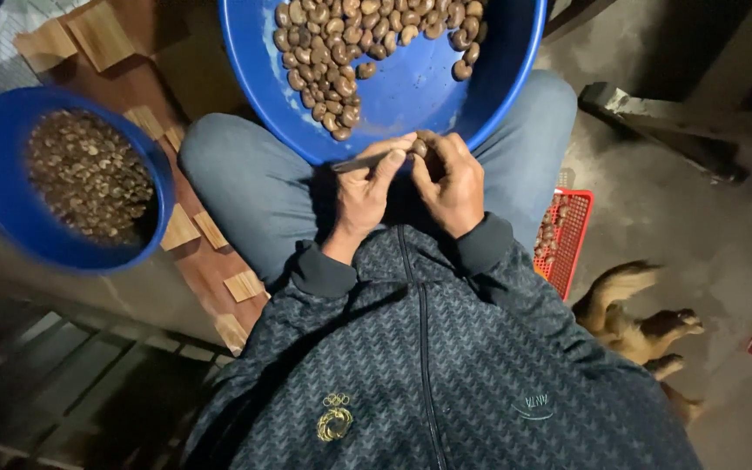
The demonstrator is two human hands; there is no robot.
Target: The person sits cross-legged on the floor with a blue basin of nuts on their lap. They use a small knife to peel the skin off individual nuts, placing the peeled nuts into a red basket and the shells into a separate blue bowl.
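Both hands meet over the near rim of the big blue basin, which rests on the person's lap. Going left to right: a smaller blue bowl of dark shells sits far left on a wooden floor with loose wood offcuts scattered beside it. Next comes the left hand, closed around a thin metal blade whose long axis runs left to right, its tip aimed at the nut. That nut is pinched in the fingertips of the right hand, just right of the blade tip and touching or nearly touching it; the contact is too small to tell. The heap of unshelled nuts lies farther off in the basin. Right of the knee is a red basket, then a dog lying on the ground.
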